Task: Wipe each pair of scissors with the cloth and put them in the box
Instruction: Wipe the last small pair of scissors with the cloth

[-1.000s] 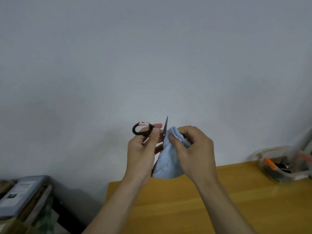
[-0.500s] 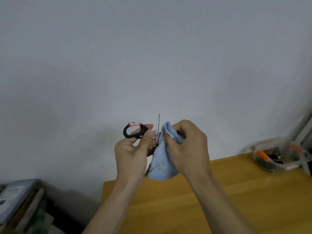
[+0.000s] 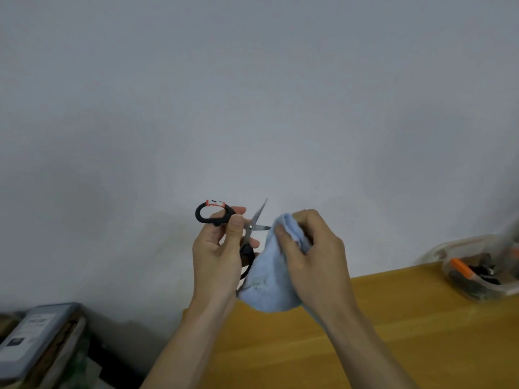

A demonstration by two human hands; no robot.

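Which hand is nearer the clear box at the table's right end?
The right hand, gripping the cloth, is nearer the box, though well short of it. The left hand, holding the scissors, is farther away.

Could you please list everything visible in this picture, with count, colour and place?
scissors: one pair, black handles with a red and white label, silver blades open, held up in front of the wall
cloth: one, light blue, bunched over one blade
box: one, clear plastic, far right of the table, with dark and orange items inside
table: one, yellow wood, lower right
stack of flat items: grey on top, lower left; what they are is unclear
wall: pale grey, behind everything
left hand: one, gripping the scissors at the handles
right hand: one, pinching the cloth
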